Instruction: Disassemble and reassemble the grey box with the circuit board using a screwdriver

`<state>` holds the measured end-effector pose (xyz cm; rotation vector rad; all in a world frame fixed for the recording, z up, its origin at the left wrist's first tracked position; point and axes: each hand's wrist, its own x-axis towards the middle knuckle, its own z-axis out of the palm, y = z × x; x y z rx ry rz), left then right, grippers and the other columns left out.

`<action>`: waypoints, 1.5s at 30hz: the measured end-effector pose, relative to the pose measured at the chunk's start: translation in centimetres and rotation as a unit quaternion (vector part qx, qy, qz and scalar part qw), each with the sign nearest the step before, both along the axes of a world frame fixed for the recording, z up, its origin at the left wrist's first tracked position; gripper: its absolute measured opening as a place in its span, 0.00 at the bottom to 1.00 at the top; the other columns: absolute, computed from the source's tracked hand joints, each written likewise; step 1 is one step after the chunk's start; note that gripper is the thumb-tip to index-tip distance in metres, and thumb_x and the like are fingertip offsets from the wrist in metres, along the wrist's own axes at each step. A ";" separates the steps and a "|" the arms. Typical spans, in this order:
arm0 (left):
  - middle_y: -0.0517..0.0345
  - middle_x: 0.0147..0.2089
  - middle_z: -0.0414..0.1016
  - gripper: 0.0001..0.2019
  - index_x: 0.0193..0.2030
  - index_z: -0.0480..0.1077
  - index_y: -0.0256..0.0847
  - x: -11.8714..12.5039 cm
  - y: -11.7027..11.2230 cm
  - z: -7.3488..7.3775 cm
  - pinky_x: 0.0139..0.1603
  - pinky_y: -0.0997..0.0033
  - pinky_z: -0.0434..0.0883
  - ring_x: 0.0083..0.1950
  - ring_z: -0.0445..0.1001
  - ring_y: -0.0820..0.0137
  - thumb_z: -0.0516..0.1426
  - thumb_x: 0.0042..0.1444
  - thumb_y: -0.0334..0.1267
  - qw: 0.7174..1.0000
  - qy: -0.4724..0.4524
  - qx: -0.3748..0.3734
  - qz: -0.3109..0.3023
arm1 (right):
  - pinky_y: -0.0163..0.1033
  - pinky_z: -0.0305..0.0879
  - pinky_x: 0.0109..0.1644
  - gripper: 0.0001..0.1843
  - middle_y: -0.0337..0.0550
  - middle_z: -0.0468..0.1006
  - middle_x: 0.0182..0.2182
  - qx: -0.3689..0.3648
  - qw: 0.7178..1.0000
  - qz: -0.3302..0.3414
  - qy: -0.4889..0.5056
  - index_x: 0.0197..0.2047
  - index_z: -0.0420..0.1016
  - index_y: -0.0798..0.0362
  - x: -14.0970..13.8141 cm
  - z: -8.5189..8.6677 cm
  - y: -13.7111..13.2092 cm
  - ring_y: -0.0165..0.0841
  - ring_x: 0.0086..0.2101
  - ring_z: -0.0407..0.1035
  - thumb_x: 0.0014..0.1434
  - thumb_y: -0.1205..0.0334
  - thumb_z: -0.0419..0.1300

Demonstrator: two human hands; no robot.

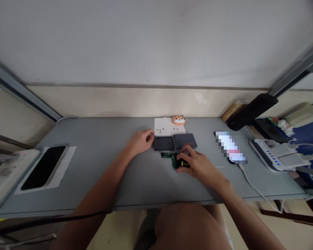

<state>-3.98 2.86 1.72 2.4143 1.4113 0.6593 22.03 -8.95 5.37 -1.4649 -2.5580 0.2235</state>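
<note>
On the grey desk, my right hand point(194, 161) is closed with thumb and fingers around the black part of a green circuit board point(174, 160), where a yellow mark shows. Just behind the board lie two dark grey case halves. The left one is an open shallow shell point(164, 143), its hollow facing up; the right one is a flat cover point(185, 140). At the shell's left edge rests my left hand point(143, 140), its fingers curled together. Whether it grips the edge or something small is hidden.
Several tiny dark screws point(160, 131) lie on white paper point(167, 123) with an orange animal-faced item point(178, 120). To the right are a lit phone point(230, 147) on a cable, a black cylinder point(253, 111) and a power strip point(270, 154). Another phone point(45, 167) lies left.
</note>
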 end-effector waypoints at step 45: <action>0.57 0.29 0.72 0.05 0.38 0.72 0.43 -0.2 0.2 -0.1 0.38 0.66 0.70 0.32 0.72 0.65 0.54 0.61 0.34 0.996 0.052 -0.005 -0.072 | 0.42 0.65 0.37 0.12 0.43 0.79 0.51 -0.020 0.999 -0.035 0.035 0.46 0.81 0.45 -1.1 0.1 7.8 0.34 0.31 0.75 0.59 0.53 0.69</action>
